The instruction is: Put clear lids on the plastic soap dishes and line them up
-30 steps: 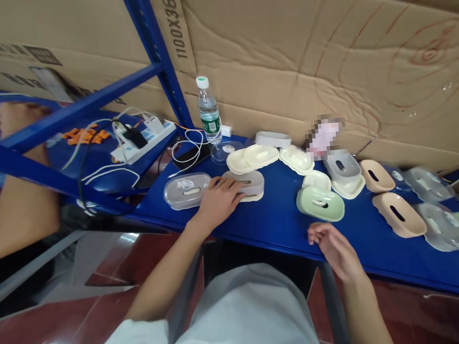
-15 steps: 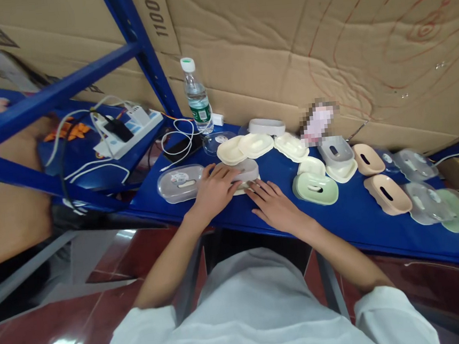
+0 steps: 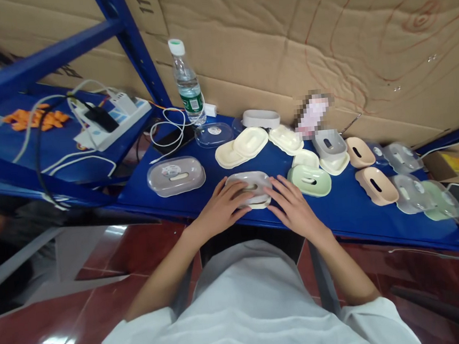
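Observation:
A grey oval soap box with a long slot in its top lies near the table's front edge. Its pale cream base shows along the near side. My left hand grips it from the left, fingers laid across the top. On the right side, my right hand has its fingertips against the box's edge. Whether a clear cover sits on it, I cannot tell. Left of my hands stands a grey soap box under a clear lid with a round sticker. Cream oval trays lie overlapping behind.
A green soap box, peach slotted trays and clear lids spread along the right. A water bottle stands at the back by a white cable. Left, a blue shelf frame borders a power strip.
The grey soap box has come toward the table's front edge and slightly right, with both hands moving along. My right fingers now touch its right edge. Another person's arm at left has mostly left the view.

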